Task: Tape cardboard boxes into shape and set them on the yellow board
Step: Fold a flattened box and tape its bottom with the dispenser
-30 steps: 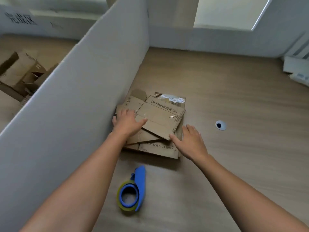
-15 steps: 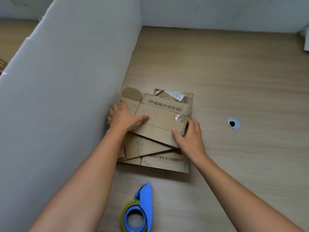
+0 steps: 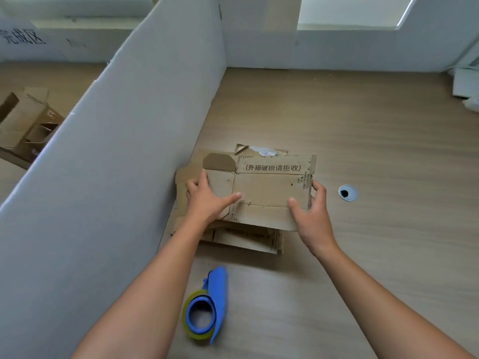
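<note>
A pale wood-grain surface (image 3: 363,125) fills the middle and right of the view, with a round grey cable grommet (image 3: 347,193) set into it. A tall white partition (image 3: 116,164) runs diagonally from the near left to the far corner, where it meets a low white back panel (image 3: 363,50). Above that panel a bright window (image 3: 350,11) gives soft, even daylight. Beyond the partition lies more wood-grain surface, backed by a white board (image 3: 64,47) bearing dark handwritten characters (image 3: 23,37). Blurred white items (image 3: 466,86) sit at the far right edge
</note>
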`<action>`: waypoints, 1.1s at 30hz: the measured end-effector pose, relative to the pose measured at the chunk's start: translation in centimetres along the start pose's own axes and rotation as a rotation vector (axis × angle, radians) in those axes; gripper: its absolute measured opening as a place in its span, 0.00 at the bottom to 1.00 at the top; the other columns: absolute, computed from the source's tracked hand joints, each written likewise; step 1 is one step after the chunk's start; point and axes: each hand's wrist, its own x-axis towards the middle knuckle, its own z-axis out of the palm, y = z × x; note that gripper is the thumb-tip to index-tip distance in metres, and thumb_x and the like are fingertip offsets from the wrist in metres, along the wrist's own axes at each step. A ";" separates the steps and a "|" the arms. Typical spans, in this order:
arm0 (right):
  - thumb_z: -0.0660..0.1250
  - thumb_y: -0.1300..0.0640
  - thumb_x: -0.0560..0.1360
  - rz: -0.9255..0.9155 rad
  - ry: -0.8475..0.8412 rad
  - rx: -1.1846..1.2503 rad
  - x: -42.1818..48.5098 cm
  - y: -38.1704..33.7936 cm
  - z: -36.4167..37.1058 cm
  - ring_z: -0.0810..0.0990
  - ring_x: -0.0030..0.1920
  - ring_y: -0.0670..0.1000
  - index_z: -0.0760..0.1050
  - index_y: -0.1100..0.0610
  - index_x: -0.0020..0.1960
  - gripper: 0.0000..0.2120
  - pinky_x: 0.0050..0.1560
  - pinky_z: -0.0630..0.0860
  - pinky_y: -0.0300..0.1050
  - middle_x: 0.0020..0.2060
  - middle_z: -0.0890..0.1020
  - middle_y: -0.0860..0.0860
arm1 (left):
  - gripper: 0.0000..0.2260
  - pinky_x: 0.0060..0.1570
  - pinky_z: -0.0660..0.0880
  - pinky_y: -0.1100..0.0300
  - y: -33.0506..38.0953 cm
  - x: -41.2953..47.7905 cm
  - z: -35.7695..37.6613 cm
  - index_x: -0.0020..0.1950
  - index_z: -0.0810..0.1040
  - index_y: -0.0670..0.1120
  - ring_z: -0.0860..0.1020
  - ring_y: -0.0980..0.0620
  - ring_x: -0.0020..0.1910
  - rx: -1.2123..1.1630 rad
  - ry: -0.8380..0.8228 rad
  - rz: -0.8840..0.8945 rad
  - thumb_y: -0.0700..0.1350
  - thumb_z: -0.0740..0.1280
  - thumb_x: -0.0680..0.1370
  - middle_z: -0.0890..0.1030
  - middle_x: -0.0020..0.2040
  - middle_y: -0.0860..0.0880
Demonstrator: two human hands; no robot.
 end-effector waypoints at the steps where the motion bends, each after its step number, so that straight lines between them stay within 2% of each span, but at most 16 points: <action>1: 0.68 0.58 0.80 -0.002 -0.008 0.055 -0.7 0.0 -1.3 0.80 0.60 0.41 0.62 0.46 0.73 0.25 0.62 0.76 0.44 0.62 0.79 0.42 | 0.57 0.75 0.62 0.47 0.2 -1.2 0.4 0.84 0.48 0.52 0.59 0.44 0.77 -0.036 0.001 0.004 0.67 0.78 0.66 0.55 0.76 0.48; 4: 0.67 0.62 0.81 -0.013 -0.032 0.175 -3.4 0.0 -5.7 0.79 0.60 0.38 0.64 0.46 0.71 0.23 0.60 0.75 0.37 0.62 0.79 0.42 | 0.54 0.75 0.63 0.46 1.2 -5.1 1.9 0.83 0.51 0.52 0.62 0.43 0.77 -0.125 -0.011 0.030 0.68 0.76 0.67 0.55 0.76 0.48; 7: 0.69 0.58 0.80 -0.037 -0.027 0.177 -6.3 0.3 -10.3 0.77 0.67 0.47 0.65 0.50 0.74 0.25 0.69 0.72 0.48 0.67 0.78 0.48 | 0.53 0.75 0.63 0.43 2.9 -9.3 4.2 0.83 0.52 0.53 0.62 0.41 0.77 -0.170 -0.041 0.050 0.69 0.75 0.67 0.55 0.78 0.47; 11: 0.69 0.58 0.80 -0.074 -0.021 0.118 -9.5 0.2 -16.0 0.78 0.65 0.45 0.67 0.51 0.72 0.22 0.70 0.72 0.50 0.64 0.79 0.45 | 0.53 0.75 0.61 0.46 5.9 -14.5 7.9 0.83 0.53 0.50 0.62 0.41 0.76 -0.233 -0.067 0.065 0.66 0.77 0.68 0.55 0.78 0.44; 16: 0.71 0.46 0.75 -0.076 -0.006 0.163 -11.9 0.8 -22.7 0.79 0.63 0.48 0.70 0.49 0.68 0.24 0.70 0.73 0.54 0.62 0.81 0.46 | 0.53 0.75 0.62 0.47 8.7 -18.8 12.4 0.83 0.53 0.49 0.62 0.42 0.77 -0.284 -0.102 0.069 0.65 0.78 0.68 0.54 0.79 0.45; 19: 0.73 0.51 0.77 -0.057 -0.012 0.260 -13.0 1.8 -26.1 0.81 0.63 0.51 0.72 0.48 0.66 0.19 0.68 0.74 0.56 0.61 0.83 0.50 | 0.57 0.73 0.63 0.48 9.6 -20.6 14.5 0.82 0.56 0.49 0.63 0.44 0.76 -0.369 -0.143 0.053 0.72 0.76 0.63 0.57 0.78 0.45; 22: 0.72 0.55 0.75 -0.045 -0.047 0.343 -13.9 2.7 -28.3 0.81 0.62 0.52 0.73 0.50 0.65 0.20 0.64 0.77 0.50 0.60 0.84 0.50 | 0.63 0.75 0.62 0.46 10.3 -22.2 16.0 0.83 0.55 0.50 0.61 0.45 0.78 -0.393 -0.171 0.068 0.78 0.73 0.56 0.57 0.80 0.46; 24: 0.71 0.57 0.75 -0.052 -0.070 0.343 -14.4 3.2 -29.2 0.82 0.61 0.51 0.73 0.51 0.66 0.20 0.60 0.79 0.45 0.59 0.84 0.50 | 0.61 0.75 0.61 0.48 11.0 -23.1 17.0 0.83 0.54 0.50 0.60 0.45 0.79 -0.399 -0.195 0.071 0.75 0.74 0.59 0.55 0.80 0.46; 26: 0.70 0.61 0.78 -0.057 -0.078 0.344 -14.7 3.5 -29.9 0.82 0.60 0.50 0.72 0.53 0.67 0.19 0.56 0.79 0.42 0.59 0.84 0.49 | 0.55 0.74 0.60 0.50 11.6 -23.9 17.8 0.83 0.53 0.50 0.60 0.45 0.78 -0.382 -0.187 0.084 0.68 0.77 0.67 0.55 0.80 0.47; 28: 0.69 0.63 0.79 -0.059 -0.067 0.349 -14.9 3.6 -30.6 0.83 0.58 0.49 0.72 0.54 0.67 0.18 0.54 0.80 0.41 0.57 0.85 0.48 | 0.53 0.74 0.61 0.49 12.1 -24.3 18.5 0.83 0.53 0.51 0.61 0.46 0.77 -0.369 -0.184 0.099 0.64 0.79 0.67 0.55 0.79 0.48; 31: 0.69 0.63 0.79 -0.062 -0.047 0.355 -15.1 3.7 -31.5 0.83 0.57 0.49 0.73 0.54 0.65 0.16 0.54 0.81 0.43 0.56 0.85 0.48 | 0.51 0.71 0.64 0.52 12.8 -24.8 19.2 0.82 0.56 0.51 0.65 0.50 0.71 -0.369 -0.164 0.104 0.63 0.80 0.67 0.58 0.77 0.48; 33: 0.69 0.62 0.79 -0.068 -0.028 0.353 -15.2 3.8 -32.1 0.83 0.58 0.50 0.73 0.53 0.64 0.15 0.57 0.81 0.46 0.56 0.85 0.48 | 0.49 0.70 0.65 0.56 13.2 -25.0 19.5 0.81 0.59 0.51 0.66 0.52 0.70 -0.382 -0.120 0.119 0.62 0.79 0.68 0.60 0.75 0.48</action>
